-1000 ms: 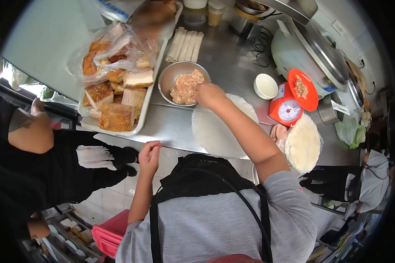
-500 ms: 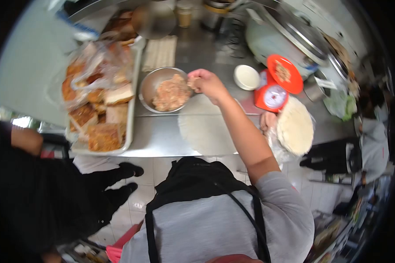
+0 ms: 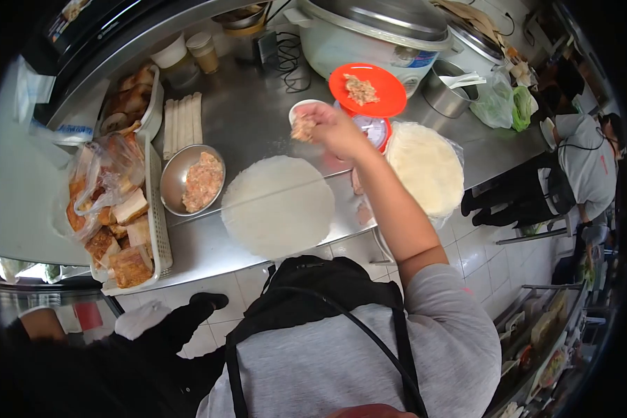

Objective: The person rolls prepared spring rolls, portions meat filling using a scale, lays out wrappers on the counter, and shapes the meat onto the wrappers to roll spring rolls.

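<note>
My right hand point(image 3: 340, 131) is closed around a clump of raw minced meat point(image 3: 303, 128), held above the counter in front of a small white bowl point(image 3: 301, 110). Beyond the hand, a red scale point(image 3: 372, 131) carries a red plate point(image 3: 390, 96) with some minced meat point(image 3: 360, 89) on it. A steel bowl point(image 3: 173, 182) with more mince point(image 3: 203, 182) stands to the left. Between the bowl and my forearm lies a thin round wrapper sheet point(image 3: 279, 205), flat at the counter's front edge. My left hand is out of view.
A white basket point(image 3: 161, 237) of browned meat chunks point(image 3: 130, 266) stands at the left. To the right are a stack of round sheets point(image 3: 425, 171), a steel pot point(image 3: 447, 97) and a large lidded cooker point(image 3: 369, 45). Other people stand at both sides.
My right hand has moved from beside the steel bowl toward the scale, with the minced meat in it. The camera view has turned to the right.
</note>
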`<state>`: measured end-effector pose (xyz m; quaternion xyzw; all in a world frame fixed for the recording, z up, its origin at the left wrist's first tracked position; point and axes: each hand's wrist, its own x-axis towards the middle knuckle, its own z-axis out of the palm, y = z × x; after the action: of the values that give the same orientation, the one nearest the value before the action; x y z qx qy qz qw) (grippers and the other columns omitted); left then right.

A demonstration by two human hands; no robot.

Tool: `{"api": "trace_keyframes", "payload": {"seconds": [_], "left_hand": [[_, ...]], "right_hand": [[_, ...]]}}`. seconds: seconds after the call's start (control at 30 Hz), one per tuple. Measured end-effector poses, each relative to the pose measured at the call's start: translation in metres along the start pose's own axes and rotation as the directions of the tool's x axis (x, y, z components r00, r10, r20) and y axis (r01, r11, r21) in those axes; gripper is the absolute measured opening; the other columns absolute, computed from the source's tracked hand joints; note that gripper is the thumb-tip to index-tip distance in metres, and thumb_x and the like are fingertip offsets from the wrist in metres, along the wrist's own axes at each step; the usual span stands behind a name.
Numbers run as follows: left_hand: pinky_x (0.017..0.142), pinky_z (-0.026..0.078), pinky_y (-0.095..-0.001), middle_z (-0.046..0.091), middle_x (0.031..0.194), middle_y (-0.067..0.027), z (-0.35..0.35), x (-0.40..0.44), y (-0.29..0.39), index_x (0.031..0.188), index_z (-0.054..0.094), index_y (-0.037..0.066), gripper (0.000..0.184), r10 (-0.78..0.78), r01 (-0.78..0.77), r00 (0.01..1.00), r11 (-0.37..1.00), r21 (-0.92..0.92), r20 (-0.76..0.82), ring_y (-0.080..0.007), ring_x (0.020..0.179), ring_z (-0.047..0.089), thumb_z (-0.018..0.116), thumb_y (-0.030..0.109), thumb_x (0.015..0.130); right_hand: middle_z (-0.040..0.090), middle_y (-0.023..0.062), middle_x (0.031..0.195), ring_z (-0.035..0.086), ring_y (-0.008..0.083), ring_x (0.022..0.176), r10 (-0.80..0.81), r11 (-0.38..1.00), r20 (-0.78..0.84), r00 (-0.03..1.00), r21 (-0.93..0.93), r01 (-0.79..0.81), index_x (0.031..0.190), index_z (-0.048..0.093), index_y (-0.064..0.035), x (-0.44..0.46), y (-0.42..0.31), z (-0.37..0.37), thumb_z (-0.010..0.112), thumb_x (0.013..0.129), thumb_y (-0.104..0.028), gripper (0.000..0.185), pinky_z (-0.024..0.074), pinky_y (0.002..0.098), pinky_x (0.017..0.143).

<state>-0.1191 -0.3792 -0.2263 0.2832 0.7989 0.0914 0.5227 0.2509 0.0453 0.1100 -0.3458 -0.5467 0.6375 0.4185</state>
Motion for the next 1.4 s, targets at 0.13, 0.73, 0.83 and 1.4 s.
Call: {"api": "trace_keyframes", "payload": {"seconds": [0.13,0.73,0.83,1.4], "left_hand": [[0.055,0.043,-0.0287,0.058,0.069,-0.0074,0.027,-0.011,0.017,0.097,0.055,0.001,0.025,0.006,-0.006,1.000,1.000,0.028,0.002,-0.0149,0.060,0.054,0.054,0.023,0.084],[0.055,0.045,-0.0301,0.059,0.072,-0.0088,0.112,-0.041,0.040,0.105,0.054,0.001,0.033,0.000,0.000,1.000,0.999,0.054,-0.002,-0.0164,0.061,0.055,0.056,0.025,0.082],[0.055,0.045,-0.0303,0.060,0.072,-0.0091,0.109,-0.038,0.038,0.106,0.053,0.001,0.034,0.009,-0.009,1.000,0.997,0.071,-0.006,-0.0166,0.061,0.056,0.056,0.025,0.081],[0.058,0.046,-0.0312,0.062,0.076,-0.0103,0.108,-0.048,0.015,0.110,0.054,0.001,0.040,-0.071,0.021,0.974,0.974,-0.224,-0.214,-0.0171,0.064,0.058,0.058,0.028,0.080]], "right_hand": [[0.061,0.0030,0.087,0.057,0.0101,0.079,-0.091,0.995,-0.226,0.970,0.023,0.098,0.103,0.055,-0.0012,-0.010,-0.047,-0.071,0.052,0.081,-0.004,0.022,0.0456,0.0239,0.069],[0.061,0.0102,0.072,0.058,0.0207,0.064,-0.366,0.679,-0.284,0.887,-0.733,0.046,0.083,0.059,-0.0018,0.034,-0.028,-0.177,0.057,0.077,-0.017,0.016,0.0463,0.0319,0.061],[0.061,0.0089,0.071,0.057,0.0169,0.062,-0.416,0.677,-0.267,0.870,-0.729,0.100,0.086,0.059,-0.0019,0.034,-0.033,-0.175,0.055,0.079,-0.017,0.017,0.0462,0.0286,0.058],[0.065,0.0120,0.079,0.062,0.0238,0.069,0.047,0.715,0.479,0.877,-0.629,0.305,0.087,0.063,0.0011,0.069,0.065,0.109,0.059,0.074,-0.014,0.020,0.0487,0.0322,0.065]]}}
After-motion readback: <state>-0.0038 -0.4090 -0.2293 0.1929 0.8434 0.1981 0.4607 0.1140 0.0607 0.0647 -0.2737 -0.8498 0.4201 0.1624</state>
